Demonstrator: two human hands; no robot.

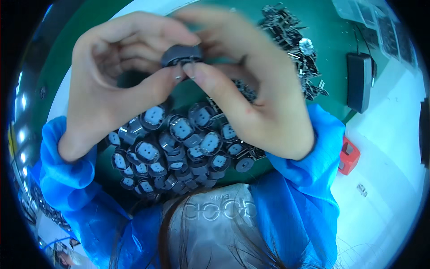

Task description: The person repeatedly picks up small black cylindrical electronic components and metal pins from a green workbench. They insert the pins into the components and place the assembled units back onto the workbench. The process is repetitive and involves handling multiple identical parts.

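Note:
Between my two hands, above the green mat, is a small dark grey round plastic housing (pixel 182 54). My left hand (pixel 117 76) pinches it from the left, thumb below and fingertips above. From the right, my right hand (pixel 257 85) closes on the same part with its thumb at the lower edge; its upper fingers are blurred by motion. Whatever sits inside the housing is hidden by my thumbs. Below my hands lies a heap of similar grey round housings (pixel 181 129), many with light blue-grey faces showing small holes.
A pile of small black and metal parts (pixel 291 40) lies on the green mat (pixel 320 22) at the far right. Beyond it are clear plastic bins (pixel 380 27) and a black box-shaped device (pixel 359 83) with a cable. A red plastic piece (pixel 349 155) is beside my right sleeve.

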